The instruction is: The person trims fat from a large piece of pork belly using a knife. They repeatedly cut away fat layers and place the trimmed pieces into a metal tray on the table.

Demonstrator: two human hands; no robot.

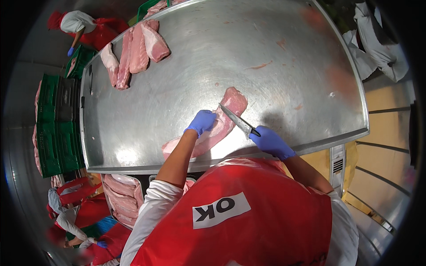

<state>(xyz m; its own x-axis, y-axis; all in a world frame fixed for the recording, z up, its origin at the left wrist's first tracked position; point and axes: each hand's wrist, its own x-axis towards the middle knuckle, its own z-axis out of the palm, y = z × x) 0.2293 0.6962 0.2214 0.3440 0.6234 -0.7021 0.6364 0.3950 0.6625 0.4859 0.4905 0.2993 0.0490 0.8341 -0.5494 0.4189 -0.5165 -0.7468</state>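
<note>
A long pale-pink pork loin lies slantwise on the steel table near its front edge. My left hand, in a blue glove, is closed at the loin's left side, pinching its edge or a flap of it; the fingertips are partly hidden. In my right hand, also blue-gloved, is a knife with a black handle. Its blade points up and to the left across the loin, with the tip close to my left fingers.
Several more loins lie at the table's far left. Green crates stand along the left side, and a tray of meat sits below the front edge. Small scraps dot the steel table. People in red aprons work at left.
</note>
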